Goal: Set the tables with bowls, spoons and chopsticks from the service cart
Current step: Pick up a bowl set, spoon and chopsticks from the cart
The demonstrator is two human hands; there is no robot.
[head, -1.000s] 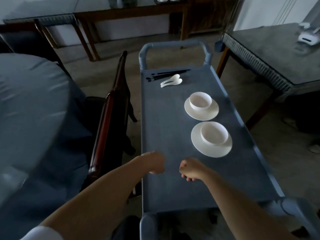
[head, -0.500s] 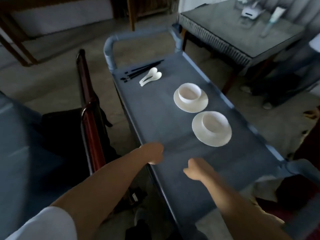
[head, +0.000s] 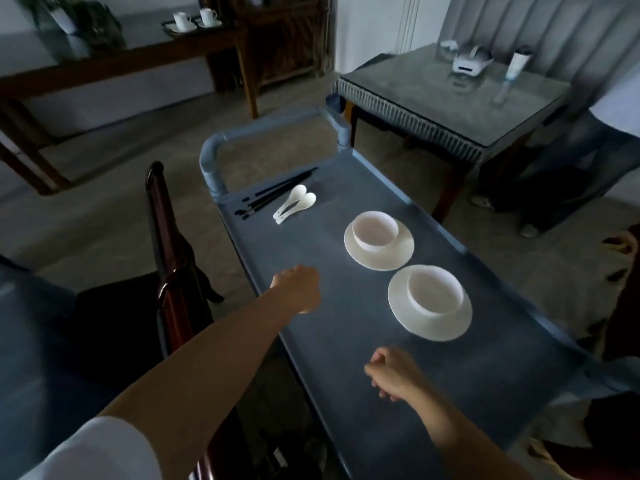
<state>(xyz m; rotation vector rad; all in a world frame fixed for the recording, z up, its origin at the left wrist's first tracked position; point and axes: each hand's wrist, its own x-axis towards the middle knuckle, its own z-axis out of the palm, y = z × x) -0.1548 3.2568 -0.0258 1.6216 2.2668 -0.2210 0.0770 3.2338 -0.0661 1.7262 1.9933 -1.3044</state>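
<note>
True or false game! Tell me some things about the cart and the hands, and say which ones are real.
1. The near bowl sits on a plate. True.
2. The spoons lie inside the far bowl. False: they lie on the cart beside the chopsticks.
3. The left hand holds chopsticks. False: it holds nothing.
4. Two cups stand on the far sideboard. True.
5. The right hand touches the near bowl. False: it is apart from it.

The left hand (head: pixel 298 289) shows only its back, with the fingers tucked out of sight beneath. The right hand (head: pixel 393 372) is blurred and its grip is unclear. The near end of the service cart (head: pixel 346 341) passes under the right forearm. The chopsticks (head: pixel 277 192) are too small to count.
</note>
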